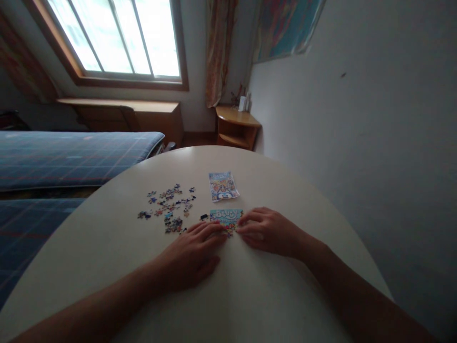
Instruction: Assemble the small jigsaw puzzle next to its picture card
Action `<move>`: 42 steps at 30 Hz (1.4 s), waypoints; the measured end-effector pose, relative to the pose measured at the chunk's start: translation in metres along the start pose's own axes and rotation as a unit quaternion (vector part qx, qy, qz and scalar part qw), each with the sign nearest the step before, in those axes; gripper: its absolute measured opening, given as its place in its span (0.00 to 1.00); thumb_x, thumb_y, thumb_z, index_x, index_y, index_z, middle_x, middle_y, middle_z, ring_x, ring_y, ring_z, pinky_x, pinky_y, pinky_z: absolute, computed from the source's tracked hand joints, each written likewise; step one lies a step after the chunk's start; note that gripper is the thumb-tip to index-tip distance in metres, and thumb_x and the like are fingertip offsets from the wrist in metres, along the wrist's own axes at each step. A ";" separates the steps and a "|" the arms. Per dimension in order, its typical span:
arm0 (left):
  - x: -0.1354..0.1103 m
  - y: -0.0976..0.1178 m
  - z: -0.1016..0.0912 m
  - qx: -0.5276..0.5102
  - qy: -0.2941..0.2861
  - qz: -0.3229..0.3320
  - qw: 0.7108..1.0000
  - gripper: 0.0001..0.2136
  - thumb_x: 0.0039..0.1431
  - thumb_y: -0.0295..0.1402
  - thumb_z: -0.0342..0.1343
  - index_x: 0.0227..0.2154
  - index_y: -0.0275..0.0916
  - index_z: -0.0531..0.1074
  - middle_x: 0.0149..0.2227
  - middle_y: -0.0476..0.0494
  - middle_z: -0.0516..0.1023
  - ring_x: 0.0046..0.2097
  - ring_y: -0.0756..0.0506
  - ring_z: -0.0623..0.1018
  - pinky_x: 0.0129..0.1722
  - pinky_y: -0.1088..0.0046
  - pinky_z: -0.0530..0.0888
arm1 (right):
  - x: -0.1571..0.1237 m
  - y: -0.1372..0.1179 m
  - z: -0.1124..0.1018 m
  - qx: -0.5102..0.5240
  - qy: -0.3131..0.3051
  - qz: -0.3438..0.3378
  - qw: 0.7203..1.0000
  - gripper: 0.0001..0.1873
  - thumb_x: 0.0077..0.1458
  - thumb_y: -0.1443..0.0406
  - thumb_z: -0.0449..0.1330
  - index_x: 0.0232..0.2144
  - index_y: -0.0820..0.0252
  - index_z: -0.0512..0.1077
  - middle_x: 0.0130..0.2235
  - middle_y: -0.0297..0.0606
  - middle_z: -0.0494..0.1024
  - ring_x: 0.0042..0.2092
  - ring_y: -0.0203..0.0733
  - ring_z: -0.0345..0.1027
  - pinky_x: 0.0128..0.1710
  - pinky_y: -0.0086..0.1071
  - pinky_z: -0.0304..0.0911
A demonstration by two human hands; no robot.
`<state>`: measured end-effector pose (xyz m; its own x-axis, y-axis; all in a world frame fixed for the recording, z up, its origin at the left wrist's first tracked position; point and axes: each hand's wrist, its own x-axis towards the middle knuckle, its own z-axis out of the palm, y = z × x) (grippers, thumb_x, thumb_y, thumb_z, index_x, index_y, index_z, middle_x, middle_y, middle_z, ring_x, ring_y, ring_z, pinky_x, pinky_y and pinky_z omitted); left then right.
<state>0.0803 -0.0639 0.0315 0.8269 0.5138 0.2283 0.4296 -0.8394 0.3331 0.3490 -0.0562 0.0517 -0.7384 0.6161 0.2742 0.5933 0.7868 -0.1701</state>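
A partly joined jigsaw puzzle [227, 216] lies flat on the round table, with teal at its top edge, "Bluey" lettering and an uneven lower edge. My left hand [198, 250] rests palm down, its fingers stretched out and the tips on the puzzle's lower left part. At the right edge, my right hand [267, 231] has its fingers bent inward and grips the puzzle's side; the thumb is mostly hidden. A dark loose piece [203, 217] lies just left of the puzzle. More loose puzzle pieces [173, 206] are scattered beyond my left hand.
Behind the puzzle lies a printed picture sheet [223, 186]. The white round table [285, 295] fills the foreground. A bed with a blue plaid cover [71, 157] stands to the left, a wooden corner shelf [237, 116] at the back, and a wall [357, 143] runs along the right.
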 end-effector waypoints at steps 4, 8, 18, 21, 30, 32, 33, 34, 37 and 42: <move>-0.003 -0.001 0.000 -0.005 -0.002 0.006 1.000 0.22 0.61 0.28 0.52 0.59 0.42 0.62 0.63 0.41 0.65 0.65 0.39 0.63 0.65 0.54 0.62 | 0.000 0.003 -0.005 0.010 -0.020 0.016 1.000 0.09 0.58 0.66 0.62 0.42 0.51 0.78 0.44 0.36 0.80 0.44 0.40 0.73 0.49 0.38 0.67; -0.006 -0.005 0.002 -0.001 0.010 0.002 1.000 0.23 0.61 0.28 0.52 0.59 0.42 0.62 0.64 0.41 0.64 0.67 0.38 0.59 0.65 0.52 0.61 | -0.005 0.012 -0.011 0.028 0.003 0.026 0.999 0.08 0.59 0.65 0.61 0.42 0.54 0.78 0.43 0.38 0.80 0.43 0.41 0.73 0.47 0.38 0.67; -0.011 -0.011 0.002 0.041 0.012 -0.016 0.999 0.22 0.63 0.31 0.52 0.60 0.43 0.63 0.65 0.41 0.63 0.68 0.37 0.58 0.65 0.49 0.60 | -0.005 0.017 -0.006 0.041 0.025 0.026 0.998 0.08 0.60 0.65 0.60 0.41 0.55 0.78 0.41 0.39 0.80 0.41 0.40 0.73 0.45 0.38 0.68; -0.011 -0.010 0.002 0.041 0.016 -0.021 0.999 0.23 0.62 0.30 0.52 0.61 0.43 0.63 0.66 0.42 0.63 0.68 0.37 0.57 0.66 0.49 0.59 | -0.003 0.012 -0.001 0.035 0.025 0.025 0.999 0.11 0.59 0.66 0.61 0.45 0.54 0.77 0.43 0.40 0.79 0.43 0.40 0.73 0.46 0.38 0.69; -0.005 -0.010 0.004 0.028 0.049 -0.042 0.998 0.22 0.60 0.28 0.54 0.57 0.44 0.65 0.61 0.41 0.68 0.63 0.38 0.65 0.63 0.51 0.64 | -0.003 0.004 0.006 0.031 0.006 0.046 0.998 0.13 0.59 0.66 0.61 0.46 0.49 0.77 0.44 0.38 0.78 0.43 0.39 0.72 0.46 0.37 0.68; -0.002 -0.011 0.005 0.037 0.080 -0.066 0.994 0.19 0.60 0.28 0.54 0.55 0.44 0.67 0.58 0.41 0.70 0.60 0.39 0.67 0.61 0.52 0.67 | -0.004 0.005 0.007 0.029 0.011 0.046 0.998 0.13 0.58 0.66 0.61 0.46 0.49 0.77 0.44 0.38 0.78 0.43 0.39 0.71 0.46 0.37 0.68; 0.000 -0.012 0.005 0.042 0.091 -0.079 0.992 0.18 0.61 0.28 0.54 0.53 0.43 0.68 0.56 0.41 0.71 0.59 0.39 0.69 0.59 0.52 0.68 | -0.004 0.006 0.008 0.026 0.013 0.045 0.999 0.14 0.58 0.66 0.62 0.46 0.49 0.77 0.44 0.38 0.78 0.43 0.39 0.71 0.46 0.37 0.68; 0.001 -0.013 0.005 0.045 0.098 -0.091 0.990 0.16 0.61 0.29 0.54 0.52 0.43 0.68 0.55 0.41 0.72 0.57 0.39 0.70 0.58 0.53 0.69 | -0.005 0.007 0.009 0.024 0.015 0.042 0.999 0.14 0.57 0.67 0.62 0.46 0.49 0.78 0.44 0.38 0.78 0.43 0.39 0.72 0.46 0.37 0.68; 0.004 -0.016 0.005 0.049 0.103 -0.122 0.986 0.13 0.61 0.29 0.53 0.49 0.41 0.69 0.52 0.40 0.74 0.53 0.39 0.73 0.54 0.53 0.72 | -0.005 0.008 0.010 0.018 0.019 0.037 0.999 0.14 0.57 0.67 0.62 0.46 0.49 0.78 0.44 0.38 0.78 0.43 0.39 0.72 0.46 0.37 0.68; 0.006 -0.022 0.006 0.074 0.121 -0.156 0.978 0.12 0.61 0.28 0.52 0.47 0.41 0.69 0.49 0.41 0.75 0.49 0.39 0.75 0.49 0.55 0.75 | -0.006 0.008 0.010 0.016 0.022 0.038 0.999 0.14 0.56 0.66 0.63 0.46 0.49 0.77 0.45 0.38 0.78 0.43 0.40 0.72 0.46 0.37 0.68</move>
<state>0.0776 -0.0430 0.0204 0.5449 0.7607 0.3528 0.7096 -0.6425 0.2893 0.3549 -0.0535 0.0389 -0.6761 0.6732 0.2996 0.6365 0.7384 -0.2227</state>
